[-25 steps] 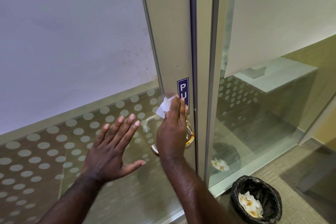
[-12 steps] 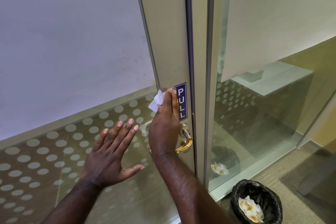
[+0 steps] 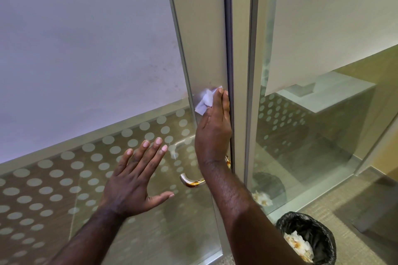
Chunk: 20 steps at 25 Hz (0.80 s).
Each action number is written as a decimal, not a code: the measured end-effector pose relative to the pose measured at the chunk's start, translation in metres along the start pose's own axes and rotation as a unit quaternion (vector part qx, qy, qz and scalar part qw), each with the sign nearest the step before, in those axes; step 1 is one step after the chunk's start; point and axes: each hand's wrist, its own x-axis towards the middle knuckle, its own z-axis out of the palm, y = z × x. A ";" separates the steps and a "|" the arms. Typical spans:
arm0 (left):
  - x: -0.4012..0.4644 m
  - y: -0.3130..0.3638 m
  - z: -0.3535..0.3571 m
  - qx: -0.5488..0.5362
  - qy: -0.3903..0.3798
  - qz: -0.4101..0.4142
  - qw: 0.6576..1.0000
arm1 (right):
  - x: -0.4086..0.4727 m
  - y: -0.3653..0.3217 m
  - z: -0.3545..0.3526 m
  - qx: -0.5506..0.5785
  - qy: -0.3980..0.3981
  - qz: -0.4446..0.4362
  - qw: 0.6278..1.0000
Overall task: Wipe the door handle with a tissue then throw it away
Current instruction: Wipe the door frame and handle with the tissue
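Since half a second ago, the right hand (image 3: 213, 133) has slid higher up the metal door frame (image 3: 200, 49), and now it covers the blue sign that was readable beside the fingers before. Its flat fingers press the white tissue (image 3: 204, 101) against the frame, and the tissue sticks out to the left of the fingertips. So the tissue is now well above the door handle (image 3: 191, 180), not on it. The grip of this hand is a flat press on the tissue, fingers straight and together, not curled around it.

The left hand (image 3: 133, 180) has stayed almost in the same place. It is open with the fingers spread, in front of the dotted glass (image 3: 64, 178), holding nothing; I cannot tell if it touches the glass.

The handle shows below the right wrist, a curved metal lever with brown stains on it. At the bottom right, a bin with a black bag (image 3: 310, 239) stands on the floor beside the door, and crumpled stained paper (image 3: 298, 245) lies inside.
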 end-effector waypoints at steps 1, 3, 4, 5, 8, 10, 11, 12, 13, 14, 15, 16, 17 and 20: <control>0.000 0.000 0.000 0.001 -0.001 0.000 1.000 | -0.002 0.000 -0.001 0.001 -0.004 0.000 1.000; 0.000 0.000 0.001 0.002 -0.003 -0.001 1.000 | -0.010 0.001 -0.003 -0.003 -0.019 -0.026 0.999; 0.000 0.000 0.001 0.003 -0.004 0.000 1.000 | -0.015 0.002 -0.004 -0.012 -0.032 -0.046 0.998; -0.001 0.000 0.002 0.006 -0.005 0.001 1.000 | -0.020 0.003 -0.004 -0.023 -0.044 -0.062 0.997; -0.001 -0.001 0.003 0.008 -0.002 0.001 1.000 | -0.033 0.009 -0.004 -0.058 -0.071 -0.090 0.992; -0.002 0.000 0.003 0.006 -0.001 0.001 1.000 | -0.045 0.014 -0.009 -0.084 -0.108 -0.085 0.987; -0.002 0.000 0.003 0.002 -0.001 0.000 1.000 | -0.050 0.016 -0.015 -0.096 -0.136 -0.069 0.984; -0.002 0.000 0.003 -0.001 0.000 -0.001 1.000 | -0.055 0.018 -0.022 -0.103 -0.165 -0.051 0.980; -0.001 0.000 0.003 -0.003 0.002 -0.001 1.000 | -0.059 0.021 -0.031 -0.104 -0.192 -0.040 0.975; -0.001 0.000 0.004 -0.005 0.003 -0.001 1.000 | -0.063 0.025 -0.041 -0.105 -0.207 -0.042 0.972; -0.001 0.000 0.004 -0.005 0.005 -0.002 1.000 | -0.065 0.029 -0.052 -0.110 -0.208 -0.054 0.970; 0.000 0.000 0.004 -0.003 0.008 -0.002 1.000 | -0.065 0.034 -0.063 -0.119 -0.203 -0.063 0.970; 0.000 0.000 0.005 0.000 0.010 -0.003 1.000 | -0.061 0.040 -0.074 -0.126 -0.193 -0.062 0.971; -0.001 0.003 0.008 -0.001 0.014 -0.015 1.000 | -0.047 0.069 -0.097 -0.107 -0.164 -0.033 0.980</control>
